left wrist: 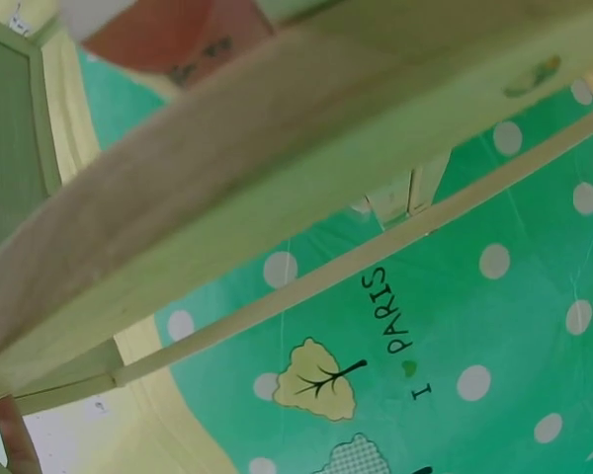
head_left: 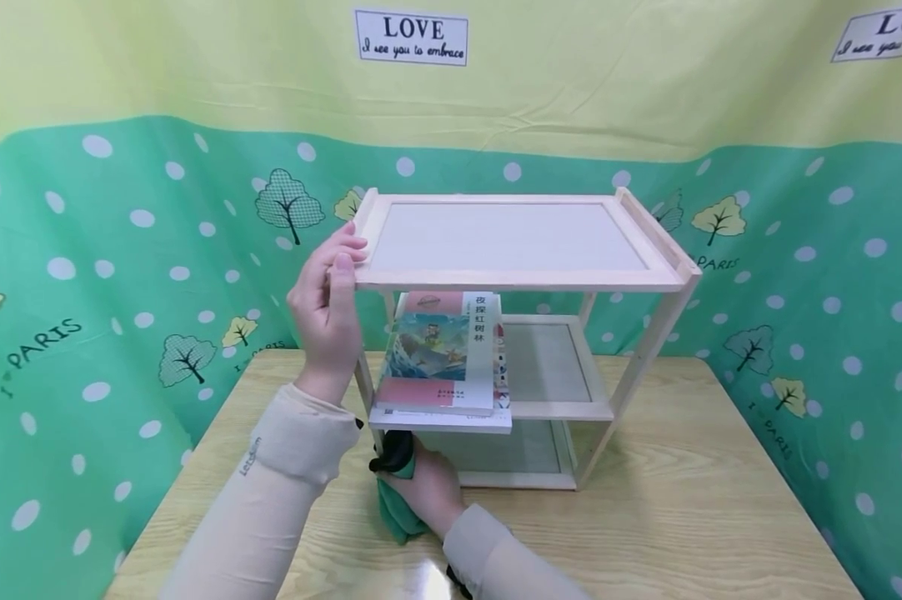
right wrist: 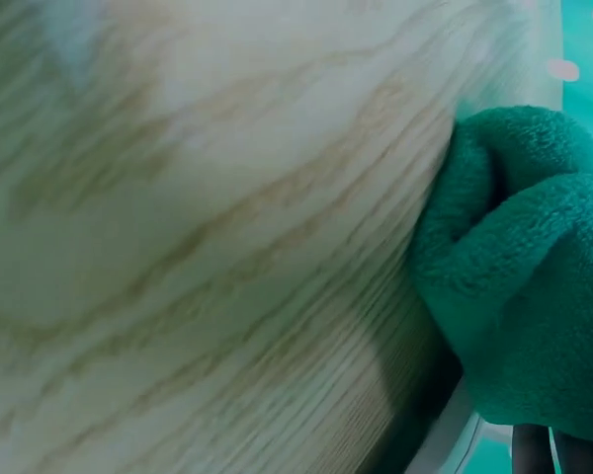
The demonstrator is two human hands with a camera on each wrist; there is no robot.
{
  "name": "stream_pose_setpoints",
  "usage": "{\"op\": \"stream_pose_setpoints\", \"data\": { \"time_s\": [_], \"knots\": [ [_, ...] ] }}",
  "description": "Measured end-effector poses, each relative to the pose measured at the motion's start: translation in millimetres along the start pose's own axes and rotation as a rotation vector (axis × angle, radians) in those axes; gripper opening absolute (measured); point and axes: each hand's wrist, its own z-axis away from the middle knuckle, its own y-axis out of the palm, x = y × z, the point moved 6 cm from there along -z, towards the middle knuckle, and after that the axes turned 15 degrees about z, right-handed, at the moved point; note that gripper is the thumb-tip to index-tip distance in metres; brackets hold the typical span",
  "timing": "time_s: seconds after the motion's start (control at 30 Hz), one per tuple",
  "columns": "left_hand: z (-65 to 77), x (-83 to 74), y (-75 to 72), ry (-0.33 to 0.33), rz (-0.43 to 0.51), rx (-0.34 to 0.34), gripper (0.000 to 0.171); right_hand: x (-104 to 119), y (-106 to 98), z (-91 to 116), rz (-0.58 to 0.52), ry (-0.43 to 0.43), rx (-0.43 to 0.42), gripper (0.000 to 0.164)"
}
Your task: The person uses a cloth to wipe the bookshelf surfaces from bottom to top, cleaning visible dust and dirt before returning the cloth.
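A pale wooden three-tier shelf rack (head_left: 518, 277) stands on the table. My left hand (head_left: 329, 304) grips the left end of its top board, thumb on top at the front corner. In the left wrist view a fingertip (left wrist: 18, 439) shows at the frame's edge. Low at the rack's front left leg, my right hand (head_left: 430, 487) holds a bunched green cloth (head_left: 400, 512), with a dark black item (head_left: 395, 450) at its upper end. The fleecy cloth (right wrist: 519, 267) fills the right side of the right wrist view; the right fingers are mostly hidden.
Books (head_left: 436, 358) lie stacked on the left of the middle shelf, their front edges jutting past it. Below is the bottom shelf (head_left: 511, 450). The wood-grain table (head_left: 691, 500) extends around the rack. A green and yellow printed curtain (head_left: 196, 192) hangs behind and along both sides.
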Motion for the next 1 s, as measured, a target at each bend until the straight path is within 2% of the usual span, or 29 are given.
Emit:
{"op": "stream_pose_setpoints", "data": {
  "time_s": [0.3,0.53,0.77,1.0],
  "knots": [
    [-0.6,0.8,1.9,0.000,0.030,0.002,0.027,-3.1,-2.6,-2.0,-0.158,0.055,0.071,0.052],
    [0.3,3.8,4.4,-0.018,0.038,0.005,0.028,-6.3,-7.9,-4.1,-0.248,0.112,0.076,0.050],
    [1.7,4.4,0.7,-0.030,0.028,0.000,0.028,-5.4,-13.3,-5.9,-0.387,0.168,0.122,0.071],
    [1.5,4.0,-1.0,-0.025,0.032,-0.001,0.028,5.1,-25.4,-11.7,-0.626,0.167,0.077,0.087]
  ]
}}
